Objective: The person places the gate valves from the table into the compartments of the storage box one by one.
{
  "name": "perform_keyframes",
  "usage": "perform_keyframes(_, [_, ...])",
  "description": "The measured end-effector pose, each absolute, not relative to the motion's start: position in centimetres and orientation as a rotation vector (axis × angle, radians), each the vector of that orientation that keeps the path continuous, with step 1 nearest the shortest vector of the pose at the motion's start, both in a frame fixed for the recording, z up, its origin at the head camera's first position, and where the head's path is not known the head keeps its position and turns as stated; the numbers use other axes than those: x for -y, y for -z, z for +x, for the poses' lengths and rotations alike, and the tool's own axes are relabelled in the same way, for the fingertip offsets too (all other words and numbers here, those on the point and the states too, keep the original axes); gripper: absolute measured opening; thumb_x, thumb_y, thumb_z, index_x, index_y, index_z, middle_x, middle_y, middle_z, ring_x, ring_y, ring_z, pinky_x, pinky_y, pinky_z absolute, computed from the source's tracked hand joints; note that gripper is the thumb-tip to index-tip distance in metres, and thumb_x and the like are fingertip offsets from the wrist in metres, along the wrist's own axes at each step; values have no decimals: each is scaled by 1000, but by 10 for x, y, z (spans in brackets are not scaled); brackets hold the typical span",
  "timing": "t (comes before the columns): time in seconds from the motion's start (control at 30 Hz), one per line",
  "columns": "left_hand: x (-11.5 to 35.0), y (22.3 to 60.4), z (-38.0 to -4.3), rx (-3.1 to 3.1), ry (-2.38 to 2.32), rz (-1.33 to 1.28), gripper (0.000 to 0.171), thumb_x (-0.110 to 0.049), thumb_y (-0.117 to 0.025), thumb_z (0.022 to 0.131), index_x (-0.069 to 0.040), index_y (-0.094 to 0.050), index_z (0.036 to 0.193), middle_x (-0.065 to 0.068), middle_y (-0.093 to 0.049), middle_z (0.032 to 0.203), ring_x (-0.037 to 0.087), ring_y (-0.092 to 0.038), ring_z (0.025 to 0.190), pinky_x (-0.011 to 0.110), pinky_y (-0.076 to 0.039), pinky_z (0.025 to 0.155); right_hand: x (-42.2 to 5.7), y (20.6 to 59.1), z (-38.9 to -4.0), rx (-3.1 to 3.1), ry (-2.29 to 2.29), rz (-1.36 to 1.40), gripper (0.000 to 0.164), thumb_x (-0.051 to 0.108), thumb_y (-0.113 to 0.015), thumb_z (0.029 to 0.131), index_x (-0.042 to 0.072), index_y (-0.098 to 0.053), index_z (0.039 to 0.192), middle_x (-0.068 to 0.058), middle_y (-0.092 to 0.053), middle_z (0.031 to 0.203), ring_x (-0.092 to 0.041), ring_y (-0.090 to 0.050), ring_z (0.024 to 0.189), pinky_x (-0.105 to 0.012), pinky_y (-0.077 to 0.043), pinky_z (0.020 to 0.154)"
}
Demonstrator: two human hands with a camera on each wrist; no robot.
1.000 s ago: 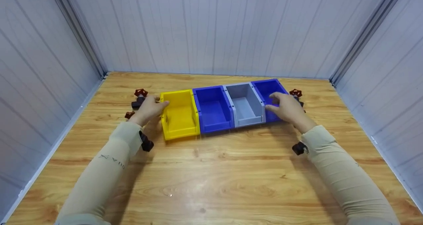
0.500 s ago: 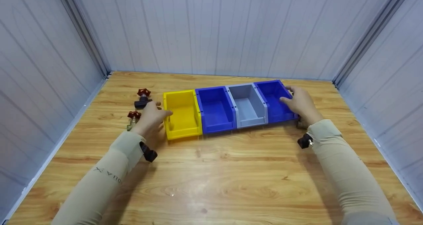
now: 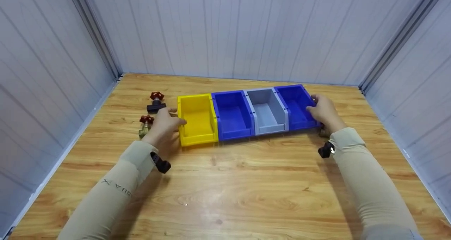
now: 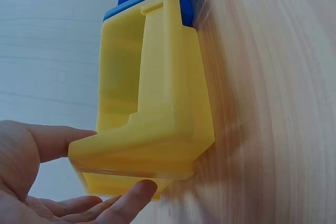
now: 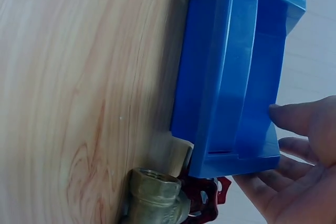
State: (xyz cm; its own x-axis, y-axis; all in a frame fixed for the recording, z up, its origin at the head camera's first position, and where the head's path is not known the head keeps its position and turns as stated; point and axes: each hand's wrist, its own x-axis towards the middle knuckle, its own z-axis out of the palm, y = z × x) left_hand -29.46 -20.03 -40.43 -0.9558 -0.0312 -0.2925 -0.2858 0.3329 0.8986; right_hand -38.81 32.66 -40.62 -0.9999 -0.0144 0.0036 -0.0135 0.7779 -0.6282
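A row of joined plastic bins stands on the wooden table in the head view: a yellow bin (image 3: 199, 139) at the left end, a blue bin (image 3: 234, 134), a grey bin (image 3: 269, 129) and another blue bin (image 3: 297, 109) at the right end. My left hand (image 3: 163, 125) grips the yellow bin's outer side wall, thumb over the rim and fingers outside. At the opposite end my right hand (image 3: 327, 112) holds the right blue bin's outer wall, its thumb (image 5: 294, 116) on the inside and fingers behind.
Left of the yellow bin lie a black valve (image 3: 156, 108) with a red handwheel and a brass valve (image 3: 143, 131) with a red handwheel. Another brass valve (image 5: 155, 198) sits beside the right bin, partly hidden by my right hand. Pale panel walls (image 3: 239, 32) enclose the table.
My right hand has moved from over the right blue bin's interior to its outer wall. The left hand has slid slightly toward the front along the yellow bin's side. The view has shifted slightly.
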Motion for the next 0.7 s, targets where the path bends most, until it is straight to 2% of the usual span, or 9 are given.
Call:
perform_keyframes(0.17, [201,405,-295,-2371,-1673,-273,65,-10,-62,105,-3,-37,165,19,-51,157,30,-56,140,44,-51,118,-328,408,-391,-2987,1026,-55,58,0,-51,100,-18,-42,155,-43,-55,148,-52,-55,137,-61,-44,120])
perform_keyframes(0.3, [201,405,-294,-2283,-1739,-285,62,-7,-57,105,-3,-36,163,18,-47,160,31,-53,142,45,-51,119,-330,409,-393,-2978,1047,-44,58,-2,-46,98,-20,-42,153,-43,-55,147,-50,-55,136,-60,-44,120])
perform_keyframes(0.7, [189,405,-292,-2059,-1989,-379,55,0,-49,106,-9,-39,159,16,-44,160,34,-50,145,47,-50,118,-337,409,-390,-2967,1101,0,54,-2,-46,99,-18,-48,151,-40,-59,142,-43,-57,125,-54,-49,111])
